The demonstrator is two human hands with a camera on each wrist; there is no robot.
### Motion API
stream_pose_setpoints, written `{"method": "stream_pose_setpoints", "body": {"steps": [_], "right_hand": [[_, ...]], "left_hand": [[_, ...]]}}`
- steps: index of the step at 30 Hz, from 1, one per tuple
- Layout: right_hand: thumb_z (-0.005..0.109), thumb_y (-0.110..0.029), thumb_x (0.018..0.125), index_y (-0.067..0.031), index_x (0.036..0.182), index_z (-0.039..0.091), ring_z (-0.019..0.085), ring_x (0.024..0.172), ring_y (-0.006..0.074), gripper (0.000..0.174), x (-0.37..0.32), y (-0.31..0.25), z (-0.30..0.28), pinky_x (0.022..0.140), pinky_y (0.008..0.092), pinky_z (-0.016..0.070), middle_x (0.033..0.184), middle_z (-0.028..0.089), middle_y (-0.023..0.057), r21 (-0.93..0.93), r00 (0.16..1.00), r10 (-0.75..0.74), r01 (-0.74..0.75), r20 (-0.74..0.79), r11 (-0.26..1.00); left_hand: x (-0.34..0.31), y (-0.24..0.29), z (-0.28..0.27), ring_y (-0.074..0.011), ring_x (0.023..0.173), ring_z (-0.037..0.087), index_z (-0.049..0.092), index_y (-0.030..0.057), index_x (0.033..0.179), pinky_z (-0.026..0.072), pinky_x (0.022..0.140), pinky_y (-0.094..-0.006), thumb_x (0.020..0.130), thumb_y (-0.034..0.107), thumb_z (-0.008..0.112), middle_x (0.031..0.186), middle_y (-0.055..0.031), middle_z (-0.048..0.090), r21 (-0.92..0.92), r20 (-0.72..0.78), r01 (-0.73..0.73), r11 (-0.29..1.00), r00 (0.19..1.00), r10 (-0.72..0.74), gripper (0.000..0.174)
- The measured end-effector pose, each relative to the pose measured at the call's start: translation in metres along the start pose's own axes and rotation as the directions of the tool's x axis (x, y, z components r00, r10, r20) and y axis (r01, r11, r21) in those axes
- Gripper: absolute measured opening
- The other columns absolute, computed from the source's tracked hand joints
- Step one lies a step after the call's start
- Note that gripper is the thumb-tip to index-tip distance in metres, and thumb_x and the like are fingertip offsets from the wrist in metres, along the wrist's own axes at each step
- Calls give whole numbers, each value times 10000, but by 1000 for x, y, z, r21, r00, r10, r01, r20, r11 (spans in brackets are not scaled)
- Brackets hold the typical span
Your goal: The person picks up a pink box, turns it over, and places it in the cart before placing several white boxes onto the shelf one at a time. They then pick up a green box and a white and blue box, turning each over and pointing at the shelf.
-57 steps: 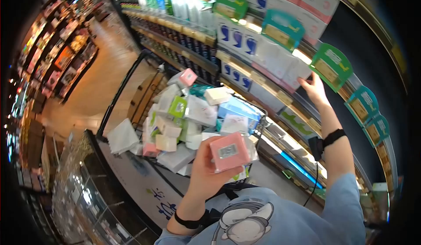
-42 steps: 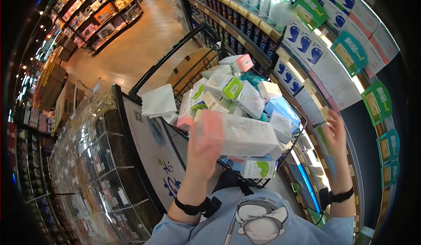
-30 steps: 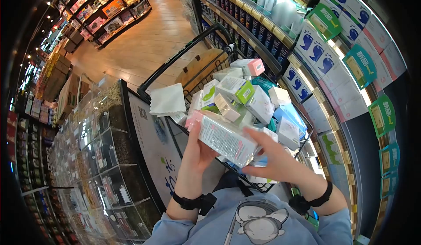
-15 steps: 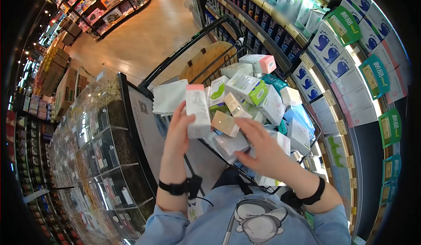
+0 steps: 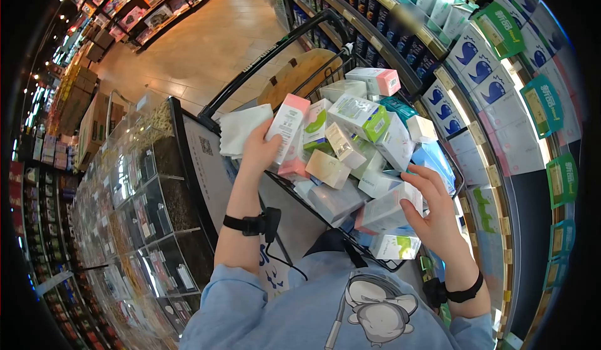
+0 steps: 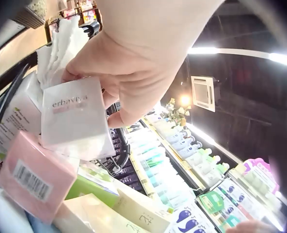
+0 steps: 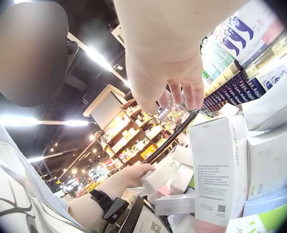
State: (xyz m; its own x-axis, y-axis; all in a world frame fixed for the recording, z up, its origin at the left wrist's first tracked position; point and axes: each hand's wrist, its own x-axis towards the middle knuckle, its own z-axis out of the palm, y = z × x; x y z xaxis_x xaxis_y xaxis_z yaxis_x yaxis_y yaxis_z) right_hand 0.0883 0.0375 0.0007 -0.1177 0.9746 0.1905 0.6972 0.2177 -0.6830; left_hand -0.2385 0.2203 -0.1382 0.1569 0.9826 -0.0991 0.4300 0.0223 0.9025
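Note:
In the head view my left hand (image 5: 255, 156) pinches an upright white box with a pink end (image 5: 289, 124) at the cart's left side. The left wrist view shows that box's pale printed end (image 6: 75, 119), thumb and fingers at its edges. Just below it sits another pink-ended box (image 6: 34, 174). My right hand (image 5: 436, 218) hovers with spread, slightly bent fingers beside a white box (image 5: 391, 207) at the cart's near right. Nothing is in its grasp in the right wrist view. A clear-wrapped box (image 5: 338, 201) and a beige box (image 5: 328, 169) lie between the hands.
The black shopping cart (image 5: 275, 52) is heaped with several cartons, a green-and-white box (image 5: 357, 117) among them. White tissue sheets (image 5: 244, 131) lie at its left rim. Clear bulk bins (image 5: 134, 206) stand left; a lit product shelf (image 5: 494, 118) runs along the right.
My right hand came from the shelf to the cart, handled the clear-wrapped box with my left, then moved right off it. My left hand has carried the pink-ended box to the cart's left side.

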Motion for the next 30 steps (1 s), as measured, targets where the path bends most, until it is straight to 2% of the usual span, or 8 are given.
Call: {"method": "stream_pose_setpoints", "body": {"steps": [2, 12, 14, 19, 24, 26, 28, 30], "right_hand": [[670, -38, 804, -48, 1200, 574, 559, 1128, 343, 407, -3, 2, -5, 927, 378, 463, 1263, 533, 159, 2, 1000, 3, -3, -17, 1000], [611, -47, 827, -35, 1223, 546, 538, 1142, 344, 402, -28, 38, -42, 977, 398, 427, 1230, 558, 170, -10, 988, 153, -153, 12, 988], [673, -140, 800, -33, 1286, 491, 460, 1252, 357, 530, -33, 39, -37, 1071, 459, 336, 1266, 537, 167, 53, 969, 229, -234, 92, 971], [792, -271, 710, -64, 1311, 468, 353, 1368, 349, 713, -33, 54, -2, 1151, 592, 71, 1312, 510, 131, -310, 966, 127, -53, 226, 949], [838, -267, 655, -79, 1246, 503, 394, 1332, 343, 705, -40, 40, -1, 1149, 609, 94, 1220, 556, 113, -199, 971, 26, 22, 237, 980], [849, -247, 647, -77, 1238, 506, 464, 1246, 343, 704, -42, 25, -17, 1126, 543, 240, 1170, 570, 130, -41, 984, 29, -22, 177, 999], [819, -248, 695, -38, 1223, 503, 532, 1154, 292, 650, -46, 15, -40, 1082, 447, 332, 1155, 565, 138, 95, 983, 57, -74, 174, 993], [811, -194, 717, -28, 1229, 500, 573, 1073, 224, 622, -56, 10, -57, 969, 369, 428, 1135, 569, 113, 413, 954, 300, -282, 22, 866]], "left_hand": [[-5, -8, 4, -224, 1045, 614, 517, -5, 1312, 502, 845, -324, 836, 155, 633, 1202, -186, 612, -11, -197, -44, 999, 980, 41, 516], [-32, 12, -3, -155, 940, 590, 545, -2, 1264, 497, 788, -276, 915, 106, 597, 1187, -116, 600, -26, -345, -133, 991, 931, 116, 370], [-47, 34, 8, -147, 936, 584, 561, -4, 1237, 493, 780, -274, 908, 77, 587, 1166, -101, 608, -98, -325, -197, 976, 933, 155, 340], [-88, 83, 45, -127, 935, 567, 618, -14, 1135, 460, 834, -269, 857, 2, 571, 1080, -70, 647, -242, -97, -258, 935, 966, 242, 282], [-117, 135, 59, -206, 1087, 559, 567, -7, 1221, 423, 949, -313, 767, 62, 700, 1185, -120, 608, -29, 282, -415, 909, 869, 406, 478], [-124, 145, 67, -232, 1151, 543, 533, -1, 1272, 409, 983, -333, 733, 85, 747, 1232, -133, 585, 5, 413, -546, 838, 764, 496, 586], [-134, 151, 76, -261, 1235, 497, 439, 16, 1361, 376, 1032, -357, 687, 128, 810, 1333, -134, 510, -100, 545, -402, 910, 743, 388, 778], [-140, 150, 87, -240, 1215, 510, 362, 28, 1413, 370, 1036, -358, 698, 147, 825, 1370, -132, 468, -96, 591, -415, 905, 708, 387, 860]]}}
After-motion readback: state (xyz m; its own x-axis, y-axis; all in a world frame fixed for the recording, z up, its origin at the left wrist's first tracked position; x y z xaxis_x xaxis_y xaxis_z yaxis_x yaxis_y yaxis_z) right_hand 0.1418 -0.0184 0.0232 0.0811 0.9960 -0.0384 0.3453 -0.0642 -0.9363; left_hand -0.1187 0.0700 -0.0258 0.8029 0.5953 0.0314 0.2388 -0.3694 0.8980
